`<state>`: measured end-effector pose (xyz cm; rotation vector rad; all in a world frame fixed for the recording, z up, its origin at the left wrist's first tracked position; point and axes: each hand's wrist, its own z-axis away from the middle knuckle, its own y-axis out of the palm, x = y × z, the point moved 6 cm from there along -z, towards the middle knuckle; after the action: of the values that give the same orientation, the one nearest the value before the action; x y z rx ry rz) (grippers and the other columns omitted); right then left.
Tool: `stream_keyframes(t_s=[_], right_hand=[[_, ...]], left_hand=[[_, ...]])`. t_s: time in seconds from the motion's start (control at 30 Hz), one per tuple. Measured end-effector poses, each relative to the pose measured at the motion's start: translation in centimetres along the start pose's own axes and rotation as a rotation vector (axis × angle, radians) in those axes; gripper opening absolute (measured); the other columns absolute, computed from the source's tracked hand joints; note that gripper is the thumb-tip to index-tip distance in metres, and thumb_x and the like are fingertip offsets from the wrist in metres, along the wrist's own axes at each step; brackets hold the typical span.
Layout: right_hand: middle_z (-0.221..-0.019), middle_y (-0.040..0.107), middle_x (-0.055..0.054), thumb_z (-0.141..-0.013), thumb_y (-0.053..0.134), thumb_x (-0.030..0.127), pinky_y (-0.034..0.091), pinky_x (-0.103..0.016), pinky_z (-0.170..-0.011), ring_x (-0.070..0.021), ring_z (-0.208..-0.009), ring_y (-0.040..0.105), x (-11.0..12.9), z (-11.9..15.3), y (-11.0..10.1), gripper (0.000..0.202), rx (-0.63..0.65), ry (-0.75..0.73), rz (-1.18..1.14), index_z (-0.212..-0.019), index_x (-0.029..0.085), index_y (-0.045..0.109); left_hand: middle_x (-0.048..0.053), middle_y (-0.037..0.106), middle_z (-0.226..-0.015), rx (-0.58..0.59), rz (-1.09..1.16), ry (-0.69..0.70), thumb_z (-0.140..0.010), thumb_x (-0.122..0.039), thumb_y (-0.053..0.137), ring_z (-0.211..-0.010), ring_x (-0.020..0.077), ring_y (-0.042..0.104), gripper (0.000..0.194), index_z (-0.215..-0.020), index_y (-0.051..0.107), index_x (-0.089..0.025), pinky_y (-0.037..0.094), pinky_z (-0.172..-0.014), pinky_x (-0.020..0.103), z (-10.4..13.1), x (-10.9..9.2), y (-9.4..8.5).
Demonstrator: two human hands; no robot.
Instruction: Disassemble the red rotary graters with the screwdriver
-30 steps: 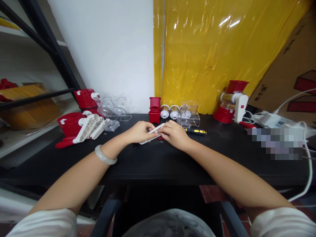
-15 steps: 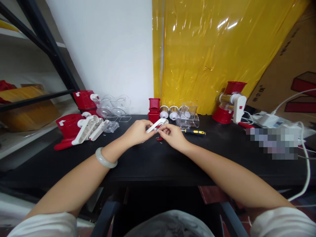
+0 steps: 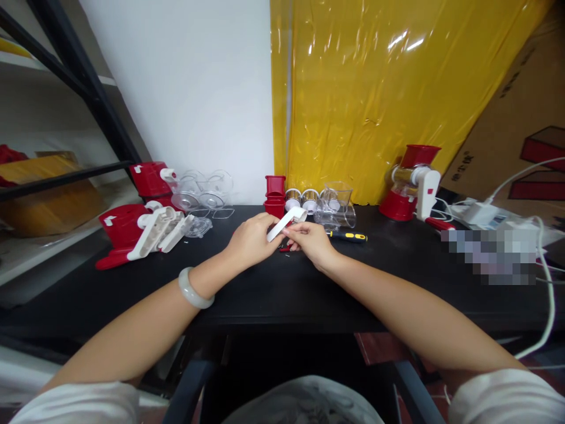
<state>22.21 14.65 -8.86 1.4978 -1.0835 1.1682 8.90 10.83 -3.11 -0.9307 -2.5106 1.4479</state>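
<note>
My left hand (image 3: pixel 255 238) grips a white plastic crank arm (image 3: pixel 283 222), its smooth face turned up and its rounded end pointing to the back right. My right hand (image 3: pixel 311 240) is closed, thumb and forefinger pinched against the near edge of the crank arm; whatever lies between those fingertips is hidden. Below the hands, a small red piece (image 3: pixel 285 249) and a tiny screw (image 3: pixel 288 255) lie on the black table (image 3: pixel 273 294). Just right of my right hand lies a screwdriver (image 3: pixel 348 236) with a black and yellow handle.
Behind the hands stand red plastic parts (image 3: pixel 275 196), metal grater drums (image 3: pixel 310 199) and clear housings (image 3: pixel 338 209). Red and white grater parts (image 3: pixel 126 229) lie at left, near clear plastic parts (image 3: pixel 203 191). An assembled rotary grater (image 3: pixel 412 185) and white cables (image 3: pixel 549 294) are at right.
The crank arm has turned in my left hand, so its smooth outer face now shows. Both hands have shifted slightly, and my left wrist has moved a little to the right.
</note>
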Motion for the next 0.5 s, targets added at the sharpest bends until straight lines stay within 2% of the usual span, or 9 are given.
stream_keyframes(t_s=[0.1,0.3,0.5], right_hand=[[-0.051,0.062,0.001,-0.063,0.081,0.028,0.042,-0.017,-0.041,-0.0062,-0.041,0.054,0.06,0.02,-0.07,0.022,-0.005,0.026,-0.025,-0.07,0.012,0.068],[-0.05,0.06,0.003,-0.065,0.073,0.015,0.046,-0.017,-0.042,-0.0071,-0.041,0.055,0.41,0.0,-0.25,0.01,-0.027,-0.003,0.024,-0.067,0.014,0.063],[-0.049,0.058,0.005,-0.063,0.066,0.008,0.046,-0.018,-0.041,-0.0072,-0.038,0.054,0.6,-0.07,-0.39,0.01,-0.053,-0.021,0.102,-0.068,0.015,0.06]], left_hand=[[0.005,0.063,-0.089,-0.009,0.018,-0.002,-0.086,-0.035,0.057,-0.077,0.0175,0.059,0.022,-0.097,0.066,-0.018,0.042,-0.067,0.028,0.05,0.08,0.1],[0.004,0.062,-0.088,-0.002,0.046,0.026,-0.08,-0.022,0.058,-0.076,0.0174,0.059,0.023,-0.102,0.065,-0.019,0.044,-0.069,0.028,0.08,-0.02,0.38],[0.006,0.064,-0.091,0.017,0.04,0.007,-0.084,-0.026,0.057,-0.075,0.0177,0.06,0.023,-0.103,0.065,-0.018,0.044,-0.069,0.029,0.15,-0.17,0.5]])
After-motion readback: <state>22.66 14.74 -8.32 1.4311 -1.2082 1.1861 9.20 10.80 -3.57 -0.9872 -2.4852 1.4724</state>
